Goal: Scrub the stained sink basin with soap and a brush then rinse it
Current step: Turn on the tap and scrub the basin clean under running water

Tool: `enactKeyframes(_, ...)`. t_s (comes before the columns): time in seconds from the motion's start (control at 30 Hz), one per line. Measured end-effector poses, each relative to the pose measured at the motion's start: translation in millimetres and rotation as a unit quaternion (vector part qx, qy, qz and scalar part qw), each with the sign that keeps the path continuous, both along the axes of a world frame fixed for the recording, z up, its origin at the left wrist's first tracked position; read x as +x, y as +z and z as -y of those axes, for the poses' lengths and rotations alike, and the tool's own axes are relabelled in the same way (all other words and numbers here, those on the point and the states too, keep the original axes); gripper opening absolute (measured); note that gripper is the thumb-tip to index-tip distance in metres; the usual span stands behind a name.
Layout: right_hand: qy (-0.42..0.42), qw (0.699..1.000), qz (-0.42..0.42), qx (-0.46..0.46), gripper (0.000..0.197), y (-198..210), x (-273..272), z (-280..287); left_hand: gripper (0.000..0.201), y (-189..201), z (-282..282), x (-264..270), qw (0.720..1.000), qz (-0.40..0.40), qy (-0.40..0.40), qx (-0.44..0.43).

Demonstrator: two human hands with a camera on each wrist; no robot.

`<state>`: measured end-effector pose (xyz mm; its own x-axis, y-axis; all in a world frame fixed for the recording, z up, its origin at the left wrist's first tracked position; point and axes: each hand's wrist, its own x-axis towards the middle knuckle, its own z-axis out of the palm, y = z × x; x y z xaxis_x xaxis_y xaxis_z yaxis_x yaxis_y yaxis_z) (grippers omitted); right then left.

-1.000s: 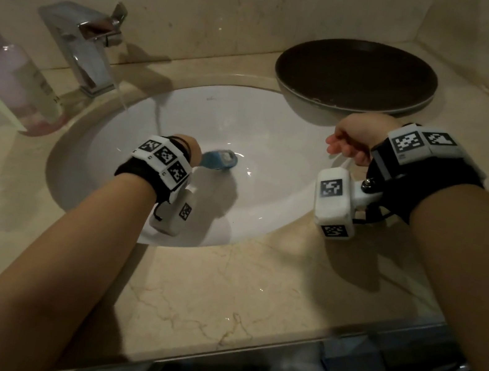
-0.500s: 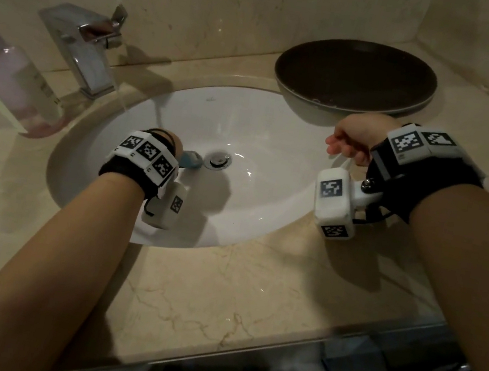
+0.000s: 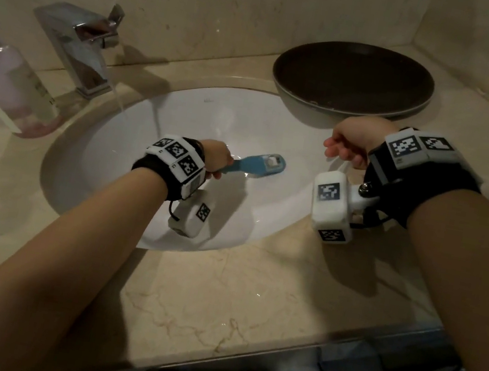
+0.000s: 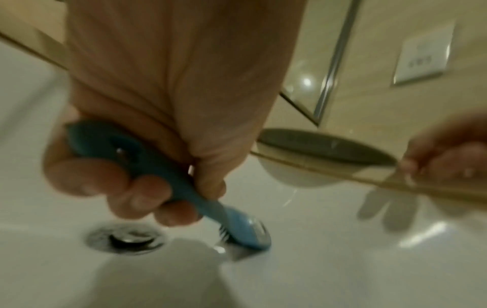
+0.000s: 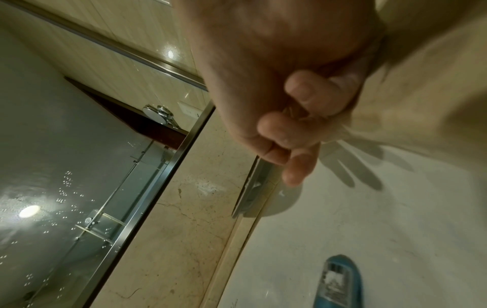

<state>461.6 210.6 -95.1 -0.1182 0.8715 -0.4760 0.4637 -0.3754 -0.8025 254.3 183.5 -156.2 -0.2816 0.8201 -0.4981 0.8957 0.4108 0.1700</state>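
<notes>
My left hand [image 3: 217, 157] is inside the white sink basin [image 3: 137, 120] and grips the handle of a blue brush [image 3: 256, 166]. The brush head [image 4: 250, 233] presses bristles-down on the basin floor, just right of the metal drain [image 4: 125, 238]. My fingers [image 4: 137, 193] curl round the blue handle. The brush head [image 5: 340, 281] also shows in the right wrist view. My right hand [image 3: 350, 143] hovers over the basin's right rim, fingers [image 5: 297, 116] loosely curled and holding nothing. A thin stream of water [image 3: 119, 101] runs from the chrome faucet [image 3: 81, 48].
A dark round plate [image 3: 353, 77] sits on the marble counter [image 3: 217, 295] behind the basin at the right. A pink soap bottle [image 3: 3, 80] stands at the far left beside the faucet. A mirror and wall rise behind the counter.
My left hand swept the brush left across the basin, then back to the right, past the drain. The right hand has stayed still.
</notes>
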Motion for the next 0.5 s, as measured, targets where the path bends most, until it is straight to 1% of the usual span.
enactKeyframes(0.07,-0.001,1.0,0.002,-0.004,0.027,0,0,-1,0.032,0,-2,-5,0.999,-0.039,-0.012,0.022)
enactKeyframes(0.13,-0.004,1.0,0.005,-0.006,0.027,0,-1,-2,0.028,-2,-1,-22,0.991,-0.13,-0.019,0.032)
enactKeyframes(0.2,-0.007,1.0,0.001,-0.003,0.026,0,-1,-1,0.02,0,15,-39,0.971,-0.232,-0.049,0.03)
enactKeyframes(0.27,-0.009,1.0,0.001,0.0,0.026,1,-1,0,0.022,3,34,-48,0.951,-0.298,-0.078,0.012)
enactKeyframes(0.33,-0.01,1.0,0.004,0.005,0.027,1,-1,1,0.028,5,51,-49,0.938,-0.33,-0.107,0.015)
enactKeyframes(0.4,-0.013,1.0,0.004,0.014,0.028,0,-1,2,0.036,7,52,-43,0.919,-0.373,-0.131,0.01)
enactKeyframes(0.5,-0.017,1.0,-0.002,0.018,0.028,0,0,3,0.046,14,60,-29,0.904,-0.398,-0.156,0.016)
